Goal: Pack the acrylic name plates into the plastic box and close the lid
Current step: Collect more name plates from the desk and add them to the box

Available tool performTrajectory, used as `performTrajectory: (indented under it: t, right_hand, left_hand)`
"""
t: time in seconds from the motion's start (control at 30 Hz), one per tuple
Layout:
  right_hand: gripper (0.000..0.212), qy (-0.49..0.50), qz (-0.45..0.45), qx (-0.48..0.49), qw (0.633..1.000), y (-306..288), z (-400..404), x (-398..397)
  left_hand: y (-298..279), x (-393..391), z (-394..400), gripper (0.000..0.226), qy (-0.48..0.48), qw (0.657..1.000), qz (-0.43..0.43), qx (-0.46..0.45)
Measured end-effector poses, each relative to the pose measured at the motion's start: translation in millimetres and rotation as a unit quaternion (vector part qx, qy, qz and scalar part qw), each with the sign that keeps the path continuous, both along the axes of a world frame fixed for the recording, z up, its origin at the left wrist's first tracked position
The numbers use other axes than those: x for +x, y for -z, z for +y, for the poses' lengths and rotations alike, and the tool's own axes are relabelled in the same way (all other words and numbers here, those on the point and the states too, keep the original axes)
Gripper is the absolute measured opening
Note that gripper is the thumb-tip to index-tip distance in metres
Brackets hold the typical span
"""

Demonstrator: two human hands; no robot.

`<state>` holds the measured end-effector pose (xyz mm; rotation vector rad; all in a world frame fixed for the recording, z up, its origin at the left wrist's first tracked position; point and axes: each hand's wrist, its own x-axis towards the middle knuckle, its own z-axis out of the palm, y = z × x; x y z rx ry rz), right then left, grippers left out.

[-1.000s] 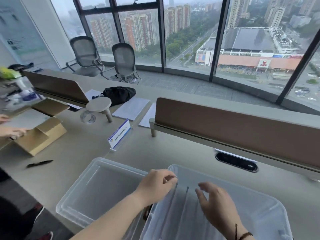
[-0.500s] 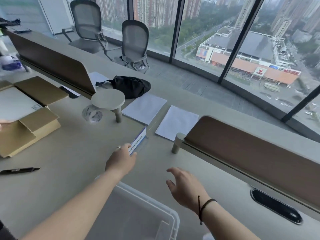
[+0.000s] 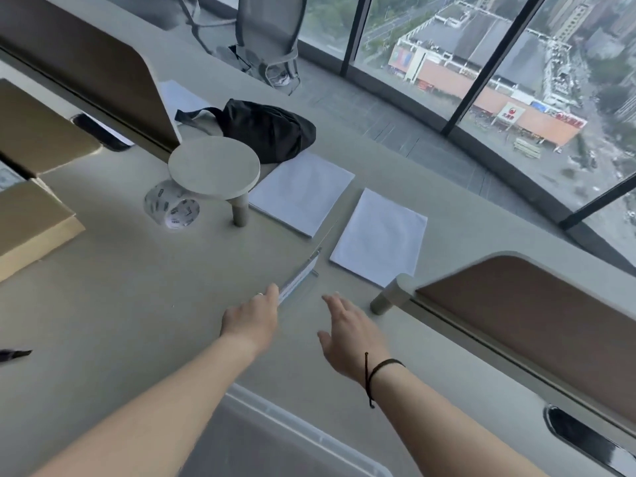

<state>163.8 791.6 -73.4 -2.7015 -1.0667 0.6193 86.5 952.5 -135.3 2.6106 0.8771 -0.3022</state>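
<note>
An acrylic name plate (image 3: 298, 279) with a white and blue card stands on the desk, seen almost edge-on. My left hand (image 3: 253, 316) grips its near end with thumb and fingers. My right hand (image 3: 347, 335), with a black cord on the wrist, hovers just right of the plate, its fingers spread and nothing in it. A corner of the clear plastic box (image 3: 292, 420) shows at the bottom edge between my forearms; the remainder is out of frame.
Two white paper sheets (image 3: 301, 191) (image 3: 378, 235) lie beyond the plate. A round stand (image 3: 213, 165), a tape roll (image 3: 172, 210) and a black bag (image 3: 268, 127) sit behind left. A cardboard box (image 3: 31, 215) is at left, a brown divider (image 3: 533, 321) at right.
Both hands left the plastic box and reached forward. My left hand took hold of the name plate's near end and my right hand came up beside it. The view followed forward.
</note>
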Motion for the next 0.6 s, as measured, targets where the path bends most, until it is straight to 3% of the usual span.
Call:
performTrajectory:
  t: [0.23,0.4,0.5,0.6]
  right_hand:
    - [0.067,0.008,-0.014,0.0,1.0,17,12,-3]
    - [0.07,0.017,-0.058,0.038,0.997,4,-6,5]
    - [0.064,-0.011,-0.088,0.014,0.996,-11,-30,11]
    - [0.043,-0.052,-0.134,0.002,0.99,-32,-62,9]
  left_hand:
    - [-11,4,20,0.008,0.081,0.996,0.033,-0.004]
    - [-19,-9,5,0.013,0.139,0.99,-0.004,0.01]
    - [-35,-18,-18,0.012,0.163,0.985,-0.047,-0.01]
    - [-66,-17,-49,0.014,0.226,0.969,-0.1,-0.01]
